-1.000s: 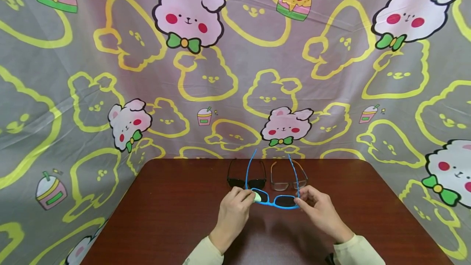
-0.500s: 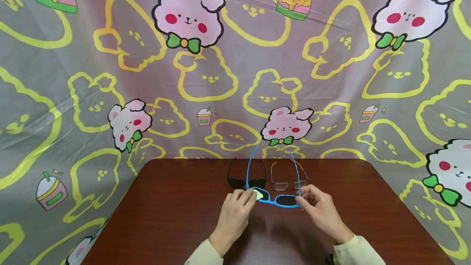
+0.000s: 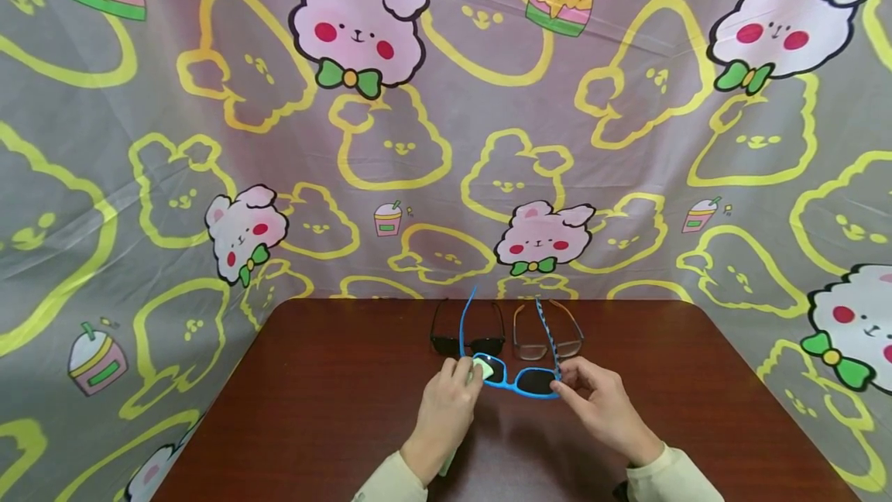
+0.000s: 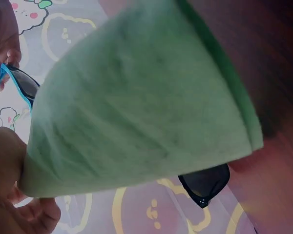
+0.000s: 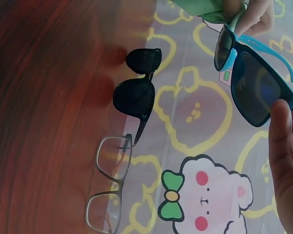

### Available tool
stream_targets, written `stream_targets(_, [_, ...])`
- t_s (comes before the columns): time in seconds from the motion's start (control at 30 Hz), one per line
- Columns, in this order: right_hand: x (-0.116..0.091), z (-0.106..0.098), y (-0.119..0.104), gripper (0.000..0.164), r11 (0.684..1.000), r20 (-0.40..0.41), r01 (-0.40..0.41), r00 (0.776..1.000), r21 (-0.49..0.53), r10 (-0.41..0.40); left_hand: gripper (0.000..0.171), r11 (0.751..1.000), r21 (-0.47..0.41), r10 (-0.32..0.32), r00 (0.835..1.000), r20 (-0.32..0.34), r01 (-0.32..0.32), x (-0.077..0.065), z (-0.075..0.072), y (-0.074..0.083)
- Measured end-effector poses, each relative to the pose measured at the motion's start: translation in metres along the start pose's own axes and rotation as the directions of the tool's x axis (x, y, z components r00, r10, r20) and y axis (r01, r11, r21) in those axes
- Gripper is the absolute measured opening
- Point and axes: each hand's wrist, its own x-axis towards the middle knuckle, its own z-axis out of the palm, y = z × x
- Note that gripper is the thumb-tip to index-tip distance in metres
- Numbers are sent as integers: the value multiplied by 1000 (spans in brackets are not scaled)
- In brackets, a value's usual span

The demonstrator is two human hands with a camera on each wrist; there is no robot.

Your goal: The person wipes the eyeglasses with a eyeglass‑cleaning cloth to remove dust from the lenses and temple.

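Note:
Blue-framed sunglasses with dark lenses (image 3: pixel 535 382) are held up between my two hands above the table. My right hand (image 3: pixel 602 405) pinches them at the hinge on the right end, its thumb near the lens in the right wrist view. A light green cloth (image 4: pixel 136 102) is pinched in the fingers of my left hand (image 3: pixel 446 405), and its upper corner lies over the left lens. The rest of the cloth hangs below the hand and fills much of the left wrist view. The cloth partly hides the left end of the frame.
Behind the held pair, black sunglasses (image 3: pixel 486 346) and clear-lens eyeglasses (image 3: pixel 533 352) rest side by side on the dark wooden table (image 3: pixel 313 393). A patterned cloth backdrop (image 3: pixel 446 138) surrounds the table at the back and sides.
The blue sunglasses have shifted slightly left, with their temples leaning further left. My right hand moved left with them. More of the green cloth shows hanging below my left hand.

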Motion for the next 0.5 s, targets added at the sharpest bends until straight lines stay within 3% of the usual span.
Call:
stream_targets(0.07, [-1,0,0,32,1000,11,-7,1000,8,7,22,1000,17,-11,1000,-21,12,1,0,1])
stream_targets(0.2, [-1,0,-1,32,999,31,-30,999,11,29,41,999,24,-24,992,-120,27,5,0,3])
stream_targets(0.3, [-2,0,-1,32,999,51,-47,998,7,46,40,999,-8,-43,982,-184,42,6,1,3])
stream_targets(0.4, [-2,0,-2,30,998,68,-54,996,12,53,32,998,-35,-62,979,-194,56,7,1,3])
stream_targets(0.5, [-2,0,-2,29,999,73,-50,996,14,49,26,998,-37,-57,987,-152,52,6,1,4])
